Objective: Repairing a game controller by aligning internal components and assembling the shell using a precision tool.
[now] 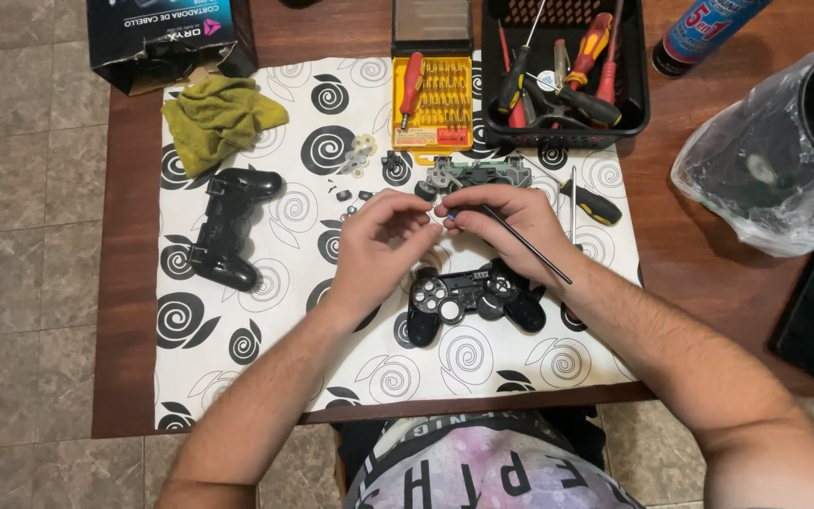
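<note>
Bench: a dark brown wooden bench is seen from above, most of its top covered by a white cloth printed with black spirals.
Floor: grey-beige tiles are shown to the left of the bench and below it.
Left hand: the left hand is held above the middle of the cloth, its fingertips drawn together; a very small part appears to be pinched, too small to be made out.
Right hand: the right hand is brought fingertip to fingertip with the left, and a thin black tool is gripped in it, the shaft slanting down to the right.
Opened controller: a black controller shell, buttons up, is laid on the cloth just below both hands.
Circuit board: a green board is set just beyond the hands, with small loose parts scattered to its left.
Second controller: a whole black controller is placed well to the left, near a crumpled olive rag.
Tools: a yellow bit case and a black tray of screwdrivers are lined along the far edge; one loose screwdriver is left on the cloth.
Right side: a clear plastic bag and a spray can are seen there.
</note>
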